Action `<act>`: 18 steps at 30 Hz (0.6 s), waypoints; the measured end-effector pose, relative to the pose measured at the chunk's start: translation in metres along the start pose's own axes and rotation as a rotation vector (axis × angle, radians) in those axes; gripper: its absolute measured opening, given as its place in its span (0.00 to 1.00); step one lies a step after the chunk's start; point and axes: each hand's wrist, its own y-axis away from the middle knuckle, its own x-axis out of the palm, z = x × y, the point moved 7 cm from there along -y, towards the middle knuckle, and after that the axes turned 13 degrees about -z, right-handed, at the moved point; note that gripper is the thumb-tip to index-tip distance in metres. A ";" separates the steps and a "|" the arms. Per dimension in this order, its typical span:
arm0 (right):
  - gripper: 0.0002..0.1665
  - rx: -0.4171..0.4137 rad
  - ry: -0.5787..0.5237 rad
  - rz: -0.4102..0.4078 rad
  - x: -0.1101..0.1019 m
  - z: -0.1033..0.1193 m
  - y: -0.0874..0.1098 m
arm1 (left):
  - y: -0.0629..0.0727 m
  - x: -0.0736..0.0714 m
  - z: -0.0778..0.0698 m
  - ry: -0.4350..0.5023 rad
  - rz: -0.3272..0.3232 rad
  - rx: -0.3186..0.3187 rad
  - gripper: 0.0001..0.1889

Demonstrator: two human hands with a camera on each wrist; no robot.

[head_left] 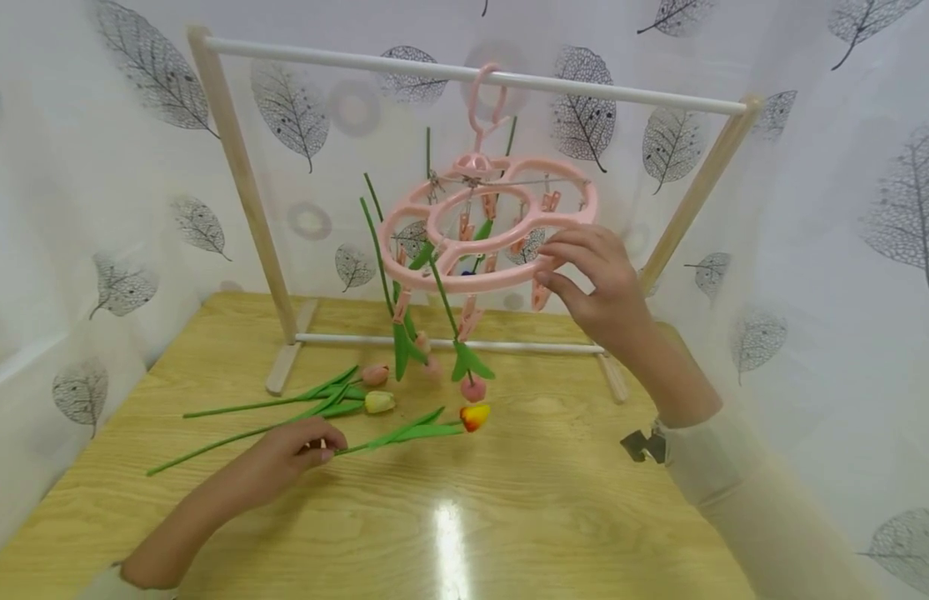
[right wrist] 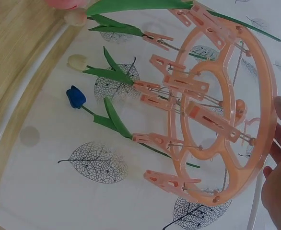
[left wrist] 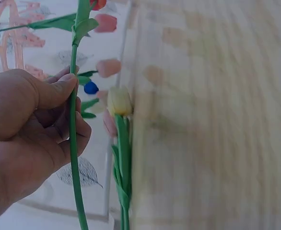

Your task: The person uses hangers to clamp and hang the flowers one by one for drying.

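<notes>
Between thumb and fingers, my left hand point(head_left: 295, 454) pinches the green stem point(left wrist: 74, 143) of a red-and-yellow artificial tulip point(head_left: 475, 417), held low over the table. My right hand point(head_left: 599, 283) grips the outer rim of a pink clip hanger point(head_left: 501, 282), thumb below and fingers above. The hanger hooks over a white rod and tilts toward me. Several tulips hang head-down from its clips, including a pink one point(head_left: 473, 388) at the front. The right wrist view shows a blue tulip point(right wrist: 76, 97) and a cream tulip point(right wrist: 77, 63) in clips; a front clip point(right wrist: 164, 181) holds nothing.
A wooden rack point(head_left: 247, 187) with a white top rod point(head_left: 344, 60) stands on the wooden table point(head_left: 554, 500). Left of centre lie a cream-yellow tulip point(head_left: 379, 403) and a pink tulip point(head_left: 375, 375). A leaf-patterned curtain point(head_left: 816, 208) surrounds the back and sides.
</notes>
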 end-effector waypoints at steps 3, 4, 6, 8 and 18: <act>0.22 0.008 0.007 -0.036 -0.004 0.005 0.001 | -0.008 0.006 -0.012 -0.008 -0.003 0.015 0.09; 0.20 0.010 0.009 -0.049 -0.005 0.008 0.001 | -0.012 0.008 -0.016 -0.003 -0.002 0.023 0.09; 0.16 0.012 0.020 -0.072 -0.007 0.015 0.005 | -0.019 0.014 -0.024 0.000 0.002 0.037 0.10; 0.15 0.013 0.020 -0.099 -0.008 0.026 0.010 | -0.027 0.021 -0.031 0.004 0.005 0.060 0.10; 0.18 0.080 -0.136 0.160 0.045 0.072 0.079 | -0.064 0.050 -0.068 0.050 0.056 0.109 0.11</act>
